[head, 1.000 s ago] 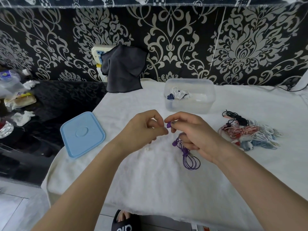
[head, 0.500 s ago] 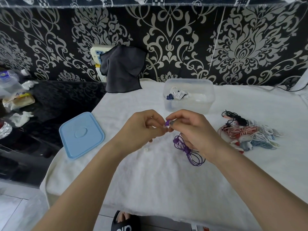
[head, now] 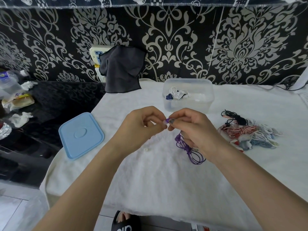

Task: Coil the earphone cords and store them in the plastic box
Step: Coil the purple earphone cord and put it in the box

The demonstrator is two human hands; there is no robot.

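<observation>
My left hand (head: 141, 125) and my right hand (head: 196, 130) meet over the white cloth, both pinching the purple earbud end of the purple earphone cord (head: 191, 150). The rest of that cord hangs in loose loops below my right hand and rests on the cloth. The clear plastic box (head: 206, 100) stands open behind my hands, with a few coiled white and dark blue cords (head: 175, 95) inside at its left. A tangle of black, red-white, white and blue earphone cords (head: 245, 132) lies to the right.
The box's light blue lid (head: 81, 135) lies flat near the table's left edge. A dark grey cloth (head: 121, 70) hangs over a wall socket at the back. A dark side surface on the left holds a bottle (head: 8, 80), a wrapped packet and crumpled tissues.
Both hands have stayed together at the earbud. The purple loops below my right hand have shifted slightly to the right.
</observation>
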